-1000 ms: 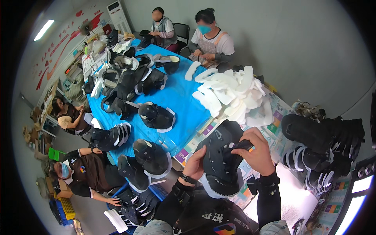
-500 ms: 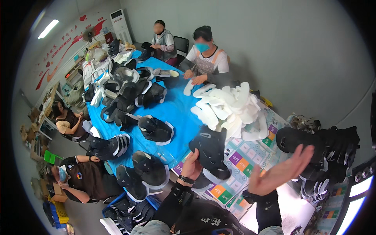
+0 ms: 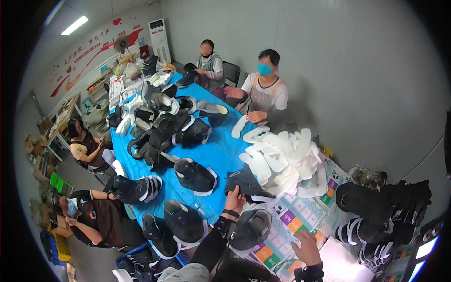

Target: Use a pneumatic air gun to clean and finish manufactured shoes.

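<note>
A black shoe upper is gripped at its near edge by my left hand, in front of the white pad pile. My right hand is empty, its fingers spread above the printed table cover. Between my hands another black upper with a grey lining stands on that cover, close to my left wrist. More dark uppers stand left of my forearm, among them one with its opening up and one on the blue sheet.
Curved white pads lie heaped beyond my hands. Black uppers are stacked at the right, near a bright white panel. A long heap of uppers covers the far blue sheet. Several co-workers sit around the table, one handling a pad.
My left hand has carried the upper forward, tilting it flatter. My right hand has dropped nearer the table. The whole view has shifted slightly, and the masked co-worker across has lifted one hand.
</note>
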{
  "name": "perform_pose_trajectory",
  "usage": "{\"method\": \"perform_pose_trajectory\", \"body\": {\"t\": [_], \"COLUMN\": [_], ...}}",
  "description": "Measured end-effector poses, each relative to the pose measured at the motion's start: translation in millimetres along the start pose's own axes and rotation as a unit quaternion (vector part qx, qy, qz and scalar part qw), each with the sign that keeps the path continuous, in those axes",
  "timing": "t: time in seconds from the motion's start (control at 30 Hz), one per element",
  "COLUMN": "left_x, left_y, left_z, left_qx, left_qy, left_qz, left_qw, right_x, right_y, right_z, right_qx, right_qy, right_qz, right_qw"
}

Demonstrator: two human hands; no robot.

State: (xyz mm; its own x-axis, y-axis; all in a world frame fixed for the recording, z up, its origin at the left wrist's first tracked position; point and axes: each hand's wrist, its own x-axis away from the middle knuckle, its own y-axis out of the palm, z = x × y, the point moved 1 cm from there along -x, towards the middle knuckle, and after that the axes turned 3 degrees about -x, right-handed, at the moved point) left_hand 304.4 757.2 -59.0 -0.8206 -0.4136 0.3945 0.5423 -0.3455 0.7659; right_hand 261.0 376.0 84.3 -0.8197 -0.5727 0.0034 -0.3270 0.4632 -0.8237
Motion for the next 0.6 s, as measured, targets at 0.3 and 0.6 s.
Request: {"method": "perform_pose_trajectory", "body": {"t": [0.3,0.6], "left_x": [-80.5,-140.9], "left_y": [30.1,3.9], "left_z": [43.7,51.7], "left_qx": [0.0,0.042], "left_qy": [0.075,0.063], "left_qz": [0.002,0.019], "left_qw": [0.997,0.997], "right_x": [26.5,24.0], "right_y": [2.4,2.4], "right_z": [15.9,-5.6], "right_qx": [0.009,-0.03], "right_qy": [0.08,0.114], "right_qz": [0.052,0.014], "right_qw": [0.995,0.993]}}
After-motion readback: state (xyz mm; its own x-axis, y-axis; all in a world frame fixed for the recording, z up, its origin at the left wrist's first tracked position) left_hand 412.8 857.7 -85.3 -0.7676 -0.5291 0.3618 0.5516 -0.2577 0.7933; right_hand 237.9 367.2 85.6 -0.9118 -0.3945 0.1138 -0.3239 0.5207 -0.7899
